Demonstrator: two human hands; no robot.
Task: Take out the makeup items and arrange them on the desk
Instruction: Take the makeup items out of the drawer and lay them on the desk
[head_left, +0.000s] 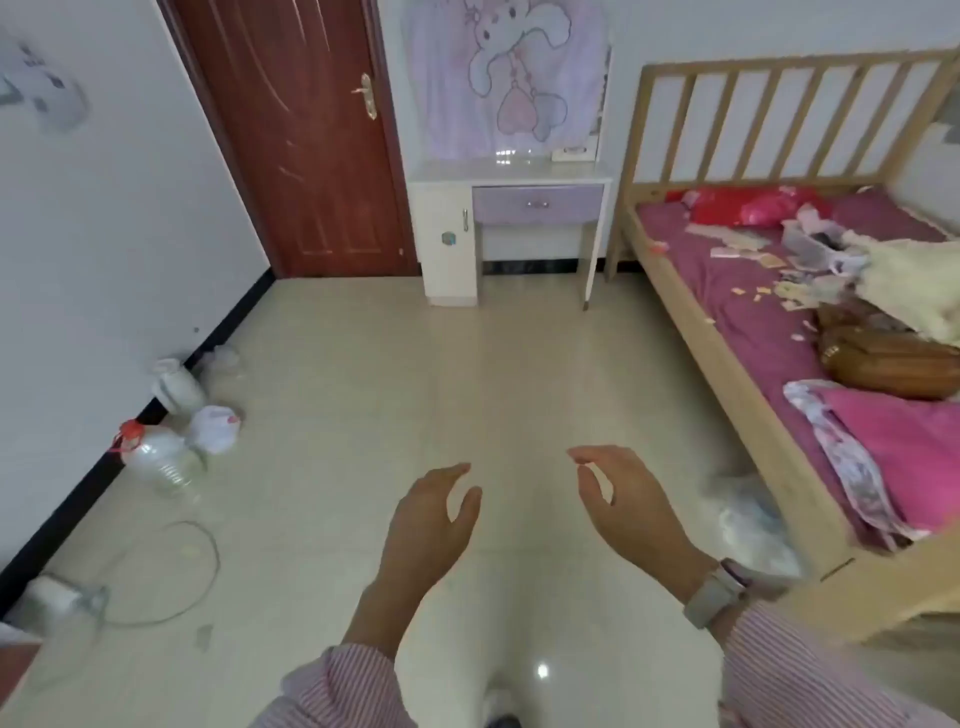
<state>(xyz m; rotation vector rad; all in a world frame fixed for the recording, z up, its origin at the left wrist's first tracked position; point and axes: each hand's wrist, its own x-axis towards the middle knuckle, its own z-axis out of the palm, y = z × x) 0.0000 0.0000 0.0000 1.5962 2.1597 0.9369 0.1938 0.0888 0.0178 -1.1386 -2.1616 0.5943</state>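
A white desk (457, 174) with a purple drawer (537, 203) stands against the far wall, several steps ahead. Its top holds only a small white item (571, 152) at the back right. My left hand (431, 525) and my right hand (628, 499) hang in front of me over the tiled floor, fingers loosely curved, holding nothing. A brown bag (883, 358) lies on the bed to my right. A clear plastic box (808, 241) with small things in it sits further up the bed. No makeup item can be made out clearly.
A wooden bed (691, 312) with a magenta sheet runs along the right, strewn with paper scraps, red bags and a pink pillow. A brown door (301, 135) is left of the desk. Plastic bottles and bags (171, 447) and a cable (208, 561) lie by the left wall.
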